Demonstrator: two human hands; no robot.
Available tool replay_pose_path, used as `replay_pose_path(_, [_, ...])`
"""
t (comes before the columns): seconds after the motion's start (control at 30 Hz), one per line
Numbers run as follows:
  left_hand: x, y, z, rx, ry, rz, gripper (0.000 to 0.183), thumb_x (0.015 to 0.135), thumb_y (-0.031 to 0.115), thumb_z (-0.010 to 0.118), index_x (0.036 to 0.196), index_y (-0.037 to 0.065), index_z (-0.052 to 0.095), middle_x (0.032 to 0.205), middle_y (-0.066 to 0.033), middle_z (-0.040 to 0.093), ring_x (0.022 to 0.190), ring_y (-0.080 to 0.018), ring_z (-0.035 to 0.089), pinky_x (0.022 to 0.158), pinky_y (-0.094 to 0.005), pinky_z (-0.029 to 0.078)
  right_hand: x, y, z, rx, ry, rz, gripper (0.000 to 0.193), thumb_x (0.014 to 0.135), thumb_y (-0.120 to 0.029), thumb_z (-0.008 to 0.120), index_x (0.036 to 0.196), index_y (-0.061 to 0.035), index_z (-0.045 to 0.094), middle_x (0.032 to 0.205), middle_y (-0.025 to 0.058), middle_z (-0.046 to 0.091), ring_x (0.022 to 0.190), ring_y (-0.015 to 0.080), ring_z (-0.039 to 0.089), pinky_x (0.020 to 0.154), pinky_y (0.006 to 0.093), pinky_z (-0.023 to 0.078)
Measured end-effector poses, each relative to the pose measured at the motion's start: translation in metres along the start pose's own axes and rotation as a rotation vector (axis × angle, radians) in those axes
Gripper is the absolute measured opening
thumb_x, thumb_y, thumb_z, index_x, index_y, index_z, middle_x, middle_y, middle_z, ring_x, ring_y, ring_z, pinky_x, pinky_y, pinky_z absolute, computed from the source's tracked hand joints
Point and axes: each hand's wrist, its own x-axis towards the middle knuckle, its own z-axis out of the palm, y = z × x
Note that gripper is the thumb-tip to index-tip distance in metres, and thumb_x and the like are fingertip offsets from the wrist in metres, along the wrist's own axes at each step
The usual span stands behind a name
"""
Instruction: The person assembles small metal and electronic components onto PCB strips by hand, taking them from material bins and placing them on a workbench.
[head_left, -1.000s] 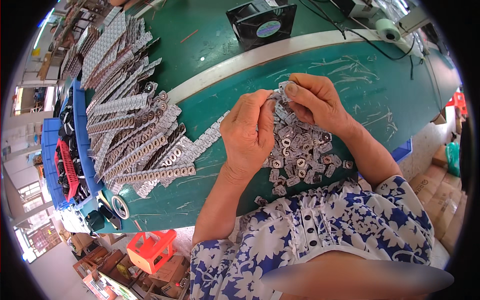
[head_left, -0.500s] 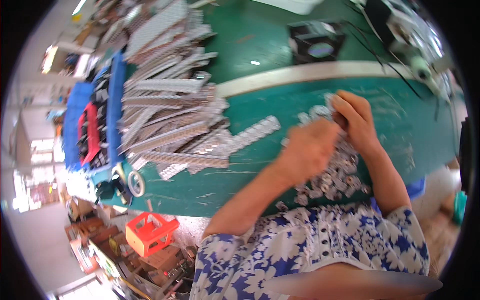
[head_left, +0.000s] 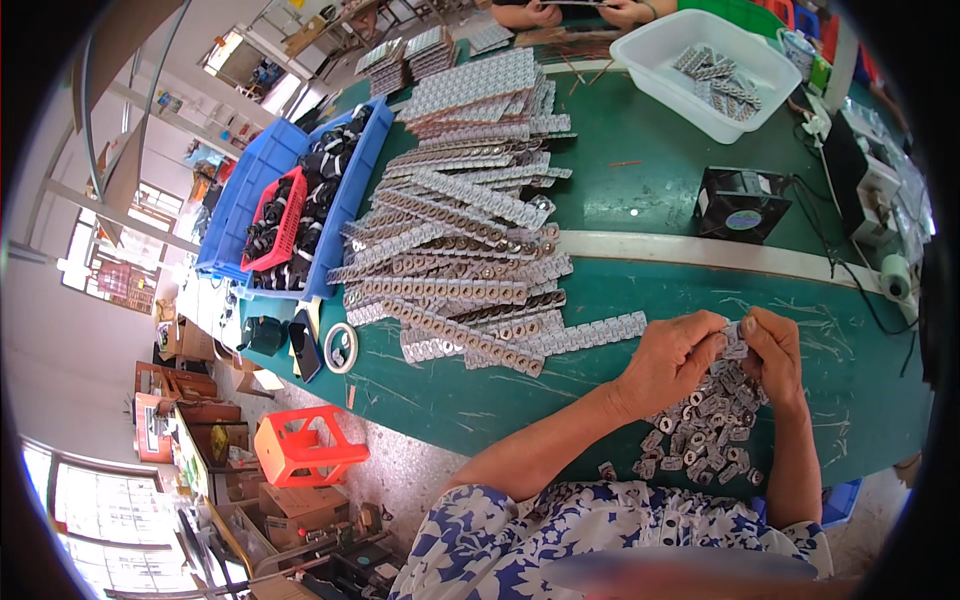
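left hand (head_left: 672, 360): bare, from fingertips through wrist
right hand (head_left: 775, 355): bare likewise, down past the wrist
left forearm (head_left: 540, 440): bare between hand and sleeve, narrow near the hand, broader toward the elbow
right forearm (head_left: 797, 450): bare all along below the hand
left sleeve (head_left: 450, 520): short, loose, white and blue, well apart from the left hand, below and to its left
right sleeve (head_left: 805, 545): same print, well below the right hand
blouse (head_left: 610, 525): white with blue flower and leaf shapes, softly creased, below both hands
buttons (head_left: 669, 524): small, round, dark, straight below the left hand
neckline: hidden by blur
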Motion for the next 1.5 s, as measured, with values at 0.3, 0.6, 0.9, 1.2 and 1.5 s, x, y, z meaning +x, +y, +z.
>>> replay_pose_path(0.3, [0.005, -0.010, -0.014, 0.197, -0.208, -0.061, 0.006, 0.099, 0.006, 0.061, 0.103, 0.002, 0.061, 0.082, -0.0100, 0.066, 0.057, -0.0174, 0.064, 0.052, -0.0310, 0.052, 0.010, 0.005, -0.010, -0.491, -0.331, -0.511, 0.037, 0.098, -0.017, 0.066, 0.071, 0.0008, 0.047, 0.057, 0.0044, 0.041, 0.050, 0.0136, 0.039, 0.048, 0.0344, 0.033])
replay_pose_path(0.6, [0.003, 0.006, -0.013, -0.057, -0.177, -0.142, 0.013, 0.103, 0.015, 0.061, 0.101, 0.002, 0.063, 0.083, -0.0058, 0.067, 0.060, -0.0107, 0.062, 0.052, -0.0265, 0.049, -0.004, -0.011, 0.003, -0.208, -0.219, -0.199, 0.033, 0.100, -0.018, 0.063, 0.073, 0.0003, 0.054, 0.060, 0.0031, 0.051, 0.052, 0.0110, 0.045, 0.050, 0.0309, 0.037])
replay_pose_path(0.9, [0.005, 0.010, -0.018, -0.050, -0.034, -0.362, 0.013, 0.100, 0.012, 0.063, 0.096, 0.000, 0.064, 0.074, -0.0031, 0.066, 0.058, -0.0073, 0.060, 0.052, -0.0235, 0.046, -0.003, -0.008, 0.002, -0.294, -0.150, -0.243, 0.025, 0.101, -0.017, 0.058, 0.084, 0.0002, 0.059, 0.060, 0.0071, 0.051, 0.056, 0.0138, 0.050, 0.052, 0.0327, 0.041])
replay_pose_path(1.2, [0.005, 0.022, -0.004, -0.763, 0.041, -0.569, 0.013, 0.099, 0.012, 0.064, 0.092, 0.002, 0.064, 0.070, -0.0029, 0.061, 0.053, -0.0069, 0.050, 0.045, -0.0221, 0.034, -0.009, -0.002, 0.009, 0.769, -0.288, 0.162, 0.034, 0.104, -0.027, 0.058, 0.075, -0.0098, 0.054, 0.059, -0.0004, 0.049, 0.044, 0.0077, 0.041, 0.039, 0.0246, 0.027])
replay_pose_path(1.5, [0.008, -0.006, 0.002, 0.060, 0.173, 0.034, 0.008, 0.096, 0.003, 0.068, 0.103, -0.002, 0.067, 0.089, -0.0071, 0.071, 0.070, -0.0110, 0.067, 0.060, -0.0234, 0.053, 0.002, -0.002, 0.005, 0.198, -0.062, -0.008, 0.037, 0.107, -0.031, 0.054, 0.080, -0.0066, 0.057, 0.064, -0.0035, 0.051, 0.048, 0.0020, 0.043, 0.041, 0.0212, 0.034])
